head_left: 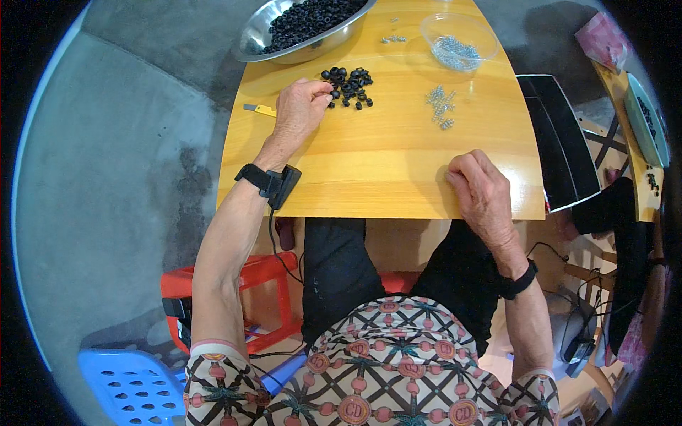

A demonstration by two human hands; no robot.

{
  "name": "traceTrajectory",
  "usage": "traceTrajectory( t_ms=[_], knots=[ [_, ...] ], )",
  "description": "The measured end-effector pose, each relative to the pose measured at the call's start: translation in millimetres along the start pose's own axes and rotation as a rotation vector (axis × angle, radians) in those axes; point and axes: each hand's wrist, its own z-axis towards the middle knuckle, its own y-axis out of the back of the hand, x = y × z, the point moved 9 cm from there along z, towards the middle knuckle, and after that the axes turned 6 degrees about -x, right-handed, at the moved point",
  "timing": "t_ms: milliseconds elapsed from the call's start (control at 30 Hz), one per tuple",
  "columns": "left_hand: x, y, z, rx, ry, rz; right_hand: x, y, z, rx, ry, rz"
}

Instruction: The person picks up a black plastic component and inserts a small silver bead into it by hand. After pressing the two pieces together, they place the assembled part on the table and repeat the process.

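Note:
My left hand (302, 106) reaches to the left side of a small heap of black plastic parts (349, 86), some round and some like short tubes. Its thumb and forefinger pinch together on one small black part at the heap's edge. Near the front right edge of the yellow wooden table (376, 170), my right hand (483, 188) is curled, thumb against the fingers; whatever it may hold is hidden. Beyond it lies a loose scatter of tiny silver pieces that look like springs (441, 103).
A steel bowl (312, 50) full of black parts stands at the back left. A clear plastic bowl (490, 53) holds more silver pieces. A yellow utility knife (264, 110) lies beside my left wrist. At right, another person sits by a second table (645, 202) with a green basin (657, 135).

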Motion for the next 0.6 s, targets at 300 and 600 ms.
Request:
traceTrajectory(
  t_ms=[300, 600],
  knots=[
    [8, -2, -2, -0.003, 0.086, -0.074, -2, -2, -1, 0.010, -0.010, 0.002],
    [-7, -6, 2, 0.002, 0.013, -0.024, -3, -1, -1, -0.005, -0.004, -0.002]
  ],
)
